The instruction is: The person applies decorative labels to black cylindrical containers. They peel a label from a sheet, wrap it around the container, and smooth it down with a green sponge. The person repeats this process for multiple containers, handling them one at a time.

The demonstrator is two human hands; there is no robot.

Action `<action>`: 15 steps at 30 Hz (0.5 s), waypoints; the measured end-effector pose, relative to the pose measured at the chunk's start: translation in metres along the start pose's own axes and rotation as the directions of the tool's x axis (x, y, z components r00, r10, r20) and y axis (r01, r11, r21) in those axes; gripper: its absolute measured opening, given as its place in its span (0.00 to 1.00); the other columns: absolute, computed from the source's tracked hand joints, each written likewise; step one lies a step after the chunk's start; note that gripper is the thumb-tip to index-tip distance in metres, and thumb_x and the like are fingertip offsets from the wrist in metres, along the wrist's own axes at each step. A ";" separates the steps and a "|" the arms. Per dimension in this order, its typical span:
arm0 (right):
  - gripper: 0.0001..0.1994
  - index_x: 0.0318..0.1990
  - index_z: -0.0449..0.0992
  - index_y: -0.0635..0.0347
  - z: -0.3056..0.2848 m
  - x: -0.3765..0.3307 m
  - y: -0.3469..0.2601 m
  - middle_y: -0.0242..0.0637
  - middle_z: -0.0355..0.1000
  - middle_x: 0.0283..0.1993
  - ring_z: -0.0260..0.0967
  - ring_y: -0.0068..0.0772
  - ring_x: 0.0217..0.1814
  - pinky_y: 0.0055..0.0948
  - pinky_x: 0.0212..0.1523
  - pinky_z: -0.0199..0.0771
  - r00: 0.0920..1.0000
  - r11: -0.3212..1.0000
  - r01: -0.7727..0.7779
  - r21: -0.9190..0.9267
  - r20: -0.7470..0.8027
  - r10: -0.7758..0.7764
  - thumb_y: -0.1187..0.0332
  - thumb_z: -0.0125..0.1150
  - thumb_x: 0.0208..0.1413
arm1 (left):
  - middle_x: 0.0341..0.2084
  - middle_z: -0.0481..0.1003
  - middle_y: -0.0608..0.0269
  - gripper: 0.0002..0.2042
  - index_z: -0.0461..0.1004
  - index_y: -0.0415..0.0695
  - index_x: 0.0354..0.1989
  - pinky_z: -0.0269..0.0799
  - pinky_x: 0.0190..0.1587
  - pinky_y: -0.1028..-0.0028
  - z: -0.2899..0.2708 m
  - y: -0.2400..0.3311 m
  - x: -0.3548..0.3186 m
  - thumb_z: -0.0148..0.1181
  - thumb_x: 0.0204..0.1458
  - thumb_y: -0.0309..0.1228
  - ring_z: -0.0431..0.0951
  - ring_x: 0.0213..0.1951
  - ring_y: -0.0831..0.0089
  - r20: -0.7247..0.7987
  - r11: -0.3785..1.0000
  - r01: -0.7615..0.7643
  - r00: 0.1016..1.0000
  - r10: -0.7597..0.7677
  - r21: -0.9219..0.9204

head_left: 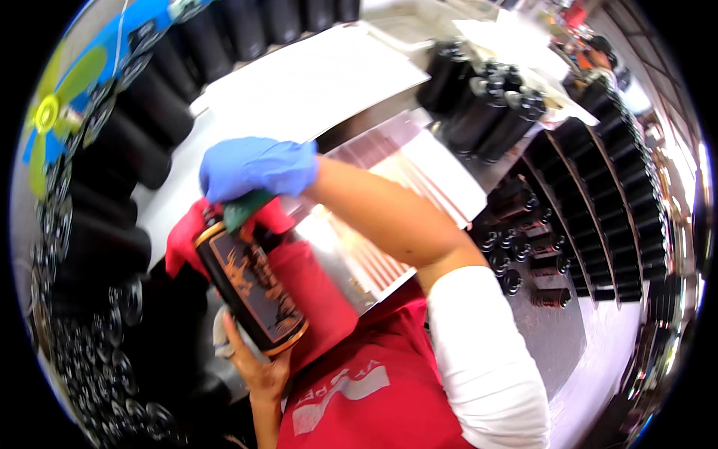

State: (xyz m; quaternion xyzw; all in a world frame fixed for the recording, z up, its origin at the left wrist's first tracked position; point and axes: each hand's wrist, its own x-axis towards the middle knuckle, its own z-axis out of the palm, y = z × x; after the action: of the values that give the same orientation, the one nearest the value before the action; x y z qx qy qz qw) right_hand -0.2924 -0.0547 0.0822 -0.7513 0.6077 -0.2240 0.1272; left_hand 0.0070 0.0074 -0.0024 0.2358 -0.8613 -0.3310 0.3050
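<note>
The fingers of the right hand (258,168), in a blue glove, are curled shut over a green pad (245,209) and press it on the top of a black bottle (250,288) with an orange label. The left hand (258,359), bare, is wrapped under the bottle's lower end, and a red cloth (321,288) lies around it. The bottle is tilted in front of the chest, over the metal table (550,337). I think it could slip, because only the bottom is supported and the cloth may slide; falling, it could knock the black bottles (486,105) standing near.
</note>
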 end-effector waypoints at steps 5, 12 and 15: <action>0.15 0.30 0.80 0.59 -0.002 -0.008 0.001 0.45 0.75 0.28 0.72 0.43 0.29 0.36 0.33 0.70 0.996 0.979 -0.093 0.181 0.031 0.089 0.57 0.61 0.40 | 0.53 0.63 0.45 0.53 0.47 0.36 0.65 0.56 0.56 0.62 0.006 0.005 0.010 0.77 0.28 0.30 0.63 0.53 0.51 -0.072 0.980 -0.116 0.989 0.128 0.161; 0.17 0.30 0.79 0.65 -0.052 -0.070 -0.054 0.43 0.74 0.24 0.71 0.34 0.26 0.30 0.32 0.69 0.979 0.873 -0.199 0.445 0.053 0.196 0.57 0.60 0.45 | 0.58 0.56 0.42 0.48 0.49 0.36 0.65 0.55 0.59 0.62 0.003 0.001 0.001 0.73 0.35 0.32 0.60 0.58 0.49 -0.090 0.934 -0.188 0.970 0.225 0.302; 0.15 0.28 0.78 0.61 -0.053 -0.131 -0.092 0.40 0.73 0.23 0.70 0.36 0.23 0.31 0.28 0.69 0.946 0.909 -0.199 0.367 -0.169 0.275 0.56 0.61 0.45 | 0.59 0.55 0.41 0.44 0.50 0.35 0.64 0.56 0.59 0.62 -0.001 -0.004 0.003 0.70 0.39 0.33 0.60 0.57 0.50 -0.068 0.892 -0.277 0.945 0.320 0.358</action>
State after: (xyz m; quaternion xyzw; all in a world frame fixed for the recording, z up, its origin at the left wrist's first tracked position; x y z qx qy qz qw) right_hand -0.2610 0.0973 0.1471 -0.6084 0.6561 -0.3906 0.2164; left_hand 0.0065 0.0025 -0.0031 0.1703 -0.9109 -0.1092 0.3595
